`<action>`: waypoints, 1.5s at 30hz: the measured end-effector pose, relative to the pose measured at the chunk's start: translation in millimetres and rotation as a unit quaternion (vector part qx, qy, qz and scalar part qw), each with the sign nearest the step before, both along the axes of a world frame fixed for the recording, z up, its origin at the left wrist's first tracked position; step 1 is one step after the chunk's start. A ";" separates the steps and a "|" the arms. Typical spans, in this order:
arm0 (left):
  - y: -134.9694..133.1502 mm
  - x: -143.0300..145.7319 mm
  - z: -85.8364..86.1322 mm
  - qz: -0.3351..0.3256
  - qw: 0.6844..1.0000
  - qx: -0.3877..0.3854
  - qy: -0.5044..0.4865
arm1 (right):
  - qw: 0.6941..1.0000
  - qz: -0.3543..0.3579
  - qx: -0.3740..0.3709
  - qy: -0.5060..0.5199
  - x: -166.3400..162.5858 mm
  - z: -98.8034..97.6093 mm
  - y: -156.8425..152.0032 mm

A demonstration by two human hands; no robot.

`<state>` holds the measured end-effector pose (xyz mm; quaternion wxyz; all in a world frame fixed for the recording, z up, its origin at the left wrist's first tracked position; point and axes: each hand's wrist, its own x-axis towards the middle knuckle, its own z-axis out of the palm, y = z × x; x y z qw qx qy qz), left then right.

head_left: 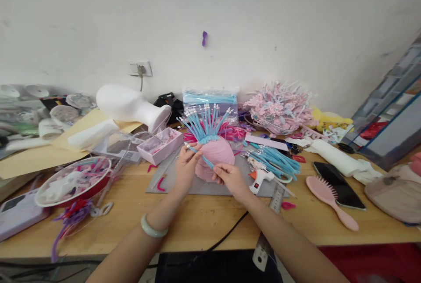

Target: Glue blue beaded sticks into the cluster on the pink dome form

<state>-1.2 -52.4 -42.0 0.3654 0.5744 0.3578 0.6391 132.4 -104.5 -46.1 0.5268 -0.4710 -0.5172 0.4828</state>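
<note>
A thin blue stick [204, 159] with a white bead tip is held between both hands over the grey mat [184, 184]. My left hand [186, 165] pinches its beaded upper end. My right hand [229, 177] pinches its lower end. Right behind them stands a pink dome-shaped head form [219, 152] with a fan of blue beaded sticks [205, 121] stuck upright in its top. A pale green bangle [151, 228] is on my left wrist.
A white glue gun [259, 177] and a pile of blue sticks [276, 160] lie right of the mat. A pink hairbrush [329, 199], a phone [338, 184], a metal ruler [276, 197], a pink box [161, 145], a white mannequin head [131, 105], a red bowl [74, 182] and a pink flower headpiece [279, 107] crowd the wooden table [204, 221].
</note>
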 end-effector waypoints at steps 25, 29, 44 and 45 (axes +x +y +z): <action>-5.3 2.4 8.4 -0.201 0.966 -0.161 0.037 | 1.000 -0.015 -0.010 -0.018 0.2 -4.8 0.9; -3.9 -1.6 13.5 -0.177 0.963 -0.129 0.157 | 0.999 -0.019 0.008 -0.042 1.7 -3.9 0.2; 2.7 -8.3 11.6 -0.176 0.947 -0.195 0.185 | 0.970 -0.010 0.059 -0.238 6.0 -11.2 1.4; 2.7 -8.1 11.9 -0.164 0.951 -0.189 0.182 | 0.970 -0.008 0.055 -0.235 4.4 -11.4 0.3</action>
